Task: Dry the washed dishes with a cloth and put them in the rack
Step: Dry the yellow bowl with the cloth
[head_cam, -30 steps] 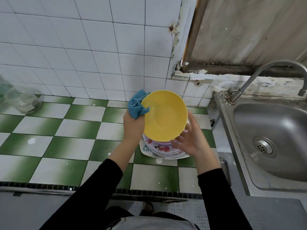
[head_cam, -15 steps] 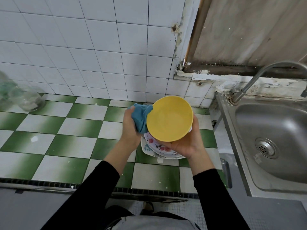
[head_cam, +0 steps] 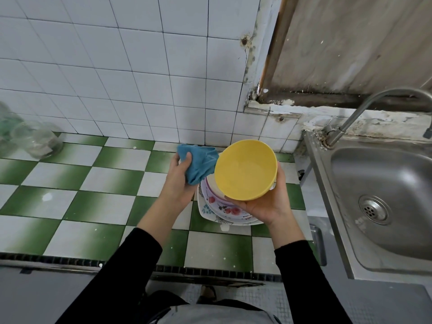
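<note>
- Two hands are at work just to the left of the sink, both raised over the tiled counter
- The right hand, the one nearer the sink, cups a yellow bowl from below: the palm is under its base, the fingers curl up its sink-side wall and the thumb lies along the lower edge
- The bowl is tipped so that its hollow faces up and towards the person; the inside looks plain and bare
- The left hand, on the far side of the bowl from the sink, grips a bunched blue cloth, with the thumb pressed on top and the fingers closed round the wad
- The loose end of the cloth reaches the bowl's rim on the side away from the sink; I cannot tell whether it touches the rim or only passes behind it
- A stack of flowered plates sits on the counter a little way left of the sink, under the bowl and partly hidden by it and by the right hand; the bowl is held clear above the stack
- The counter, in green and white checks, runs away from the sink up to a white tiled wall
- A curved metal tap rises from the back rim of the sink
- Some clear glass jars stand at the end of the counter farthest from the sink, against the wall, too blurred to tell more
- Black sleeves cover both forearms, short of the wrists
</note>
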The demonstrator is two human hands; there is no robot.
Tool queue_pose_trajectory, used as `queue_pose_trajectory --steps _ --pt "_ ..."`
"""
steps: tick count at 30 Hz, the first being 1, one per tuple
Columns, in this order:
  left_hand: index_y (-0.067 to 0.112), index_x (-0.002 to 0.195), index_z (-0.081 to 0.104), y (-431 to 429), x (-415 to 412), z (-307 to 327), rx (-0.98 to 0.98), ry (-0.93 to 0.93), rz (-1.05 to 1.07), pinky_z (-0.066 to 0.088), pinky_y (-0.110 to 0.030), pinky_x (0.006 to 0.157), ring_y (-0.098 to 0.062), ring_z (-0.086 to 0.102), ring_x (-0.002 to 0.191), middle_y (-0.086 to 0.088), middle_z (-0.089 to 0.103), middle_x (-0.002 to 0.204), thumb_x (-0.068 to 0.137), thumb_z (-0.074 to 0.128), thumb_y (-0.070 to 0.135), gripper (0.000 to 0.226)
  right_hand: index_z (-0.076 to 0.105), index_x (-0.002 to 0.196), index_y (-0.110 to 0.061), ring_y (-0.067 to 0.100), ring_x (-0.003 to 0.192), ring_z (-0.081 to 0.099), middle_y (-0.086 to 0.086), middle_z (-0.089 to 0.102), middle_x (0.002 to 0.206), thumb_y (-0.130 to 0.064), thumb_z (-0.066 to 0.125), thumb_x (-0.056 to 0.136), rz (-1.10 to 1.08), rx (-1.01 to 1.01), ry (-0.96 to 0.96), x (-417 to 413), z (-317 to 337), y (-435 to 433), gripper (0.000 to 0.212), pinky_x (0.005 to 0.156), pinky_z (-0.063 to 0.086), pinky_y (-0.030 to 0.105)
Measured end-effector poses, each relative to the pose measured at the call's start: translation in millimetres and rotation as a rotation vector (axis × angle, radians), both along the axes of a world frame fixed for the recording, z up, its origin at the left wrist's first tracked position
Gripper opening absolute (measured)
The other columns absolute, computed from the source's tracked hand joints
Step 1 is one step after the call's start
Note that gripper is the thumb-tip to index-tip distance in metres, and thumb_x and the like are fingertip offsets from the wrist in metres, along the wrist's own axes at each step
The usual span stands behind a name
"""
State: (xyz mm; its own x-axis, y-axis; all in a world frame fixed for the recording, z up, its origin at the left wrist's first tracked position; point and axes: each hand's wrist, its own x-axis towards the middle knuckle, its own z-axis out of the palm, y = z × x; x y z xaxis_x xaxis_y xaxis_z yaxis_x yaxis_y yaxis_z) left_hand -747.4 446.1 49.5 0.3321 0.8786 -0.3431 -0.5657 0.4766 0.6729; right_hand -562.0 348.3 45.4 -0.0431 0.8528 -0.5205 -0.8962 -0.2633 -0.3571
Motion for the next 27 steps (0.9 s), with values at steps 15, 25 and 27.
queue_pose_trajectory --steps 15,25,27 --pt "0.03 0.146 0.041 -22 42 -4 1.138 1.251 -0.356 0.031 -0.031 0.114 -0.015 0.03 0.144 0.005 0.035 0.155 0.098 0.051 0.011 0.053 0.046 0.148 -0.022 0.037 0.137 0.046 0.015 0.052 0.147 -0.086 0.044 0.077 0.136 0.135 0.05 -31 -7 12 0.096 0.105 0.042 0.058" --pt "0.015 0.117 0.061 -31 45 26 0.912 1.043 -0.972 0.05 -0.035 0.086 -0.027 0.06 0.098 -0.007 0.066 0.109 0.102 0.046 0.026 0.024 0.047 0.143 -0.008 0.042 0.12 0.062 0.024 0.062 0.132 -0.07 0.088 0.042 -0.071 0.096 -0.052 -25 -14 13 0.126 0.098 0.05 0.06" --pt "0.01 0.118 0.061 -30 40 32 0.858 0.933 -1.019 0.048 -0.041 0.093 -0.03 0.061 0.099 -0.012 0.066 0.108 0.102 0.047 0.024 0.025 0.05 0.14 -0.008 0.042 0.117 0.064 0.024 0.063 0.131 -0.074 0.078 0.057 -0.075 0.104 -0.063 -22 -13 9 0.109 0.096 0.052 0.058"
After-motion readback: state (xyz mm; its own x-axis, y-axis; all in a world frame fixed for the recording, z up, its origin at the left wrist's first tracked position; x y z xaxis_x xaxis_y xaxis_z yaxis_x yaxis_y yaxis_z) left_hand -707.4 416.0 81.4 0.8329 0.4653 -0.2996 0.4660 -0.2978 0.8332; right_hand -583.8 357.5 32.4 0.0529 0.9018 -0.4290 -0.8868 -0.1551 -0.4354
